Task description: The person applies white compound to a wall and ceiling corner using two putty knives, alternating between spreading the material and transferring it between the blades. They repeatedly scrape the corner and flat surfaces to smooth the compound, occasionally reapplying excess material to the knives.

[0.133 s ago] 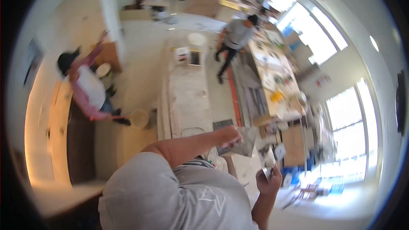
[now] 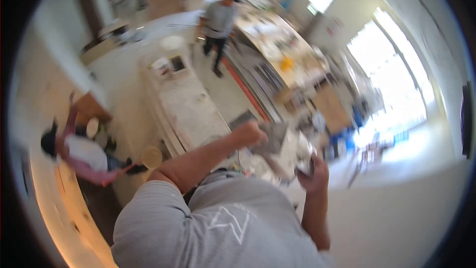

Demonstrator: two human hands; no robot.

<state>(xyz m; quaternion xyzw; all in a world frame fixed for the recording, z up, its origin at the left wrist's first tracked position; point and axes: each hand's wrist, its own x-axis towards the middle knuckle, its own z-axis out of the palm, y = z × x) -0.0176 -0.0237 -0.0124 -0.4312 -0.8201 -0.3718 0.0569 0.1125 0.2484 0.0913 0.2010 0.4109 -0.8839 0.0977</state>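
My left hand [image 2: 249,134] is closed around the near edge of a flat grey metal plate [image 2: 276,138], like a plasterer's board, which extends to the right of the fist. At the lower right, my right hand [image 2: 314,174] is closed on a putty knife [image 2: 306,167], whose shiny blade is partly hidden by the fingers and blurred. Pale, whitish material [image 2: 301,149] shows just above that hand, but blur hides whether it is on the blade. The two hands are apart, in front of my grey shirt.
A long, pale-stained bench [image 2: 186,106] stands ahead, with a white bucket [image 2: 161,67] on it. A person in grey [image 2: 219,20] is beyond it; another in pink sleeves [image 2: 84,156] is at left. A cluttered worktable [image 2: 277,44] runs along the windows. A round tub [image 2: 151,157] sits on the floor.
My view has turned, so the room appears tilted and shifted left. Both hands appear higher in view, still holding the plate and the putty knife.
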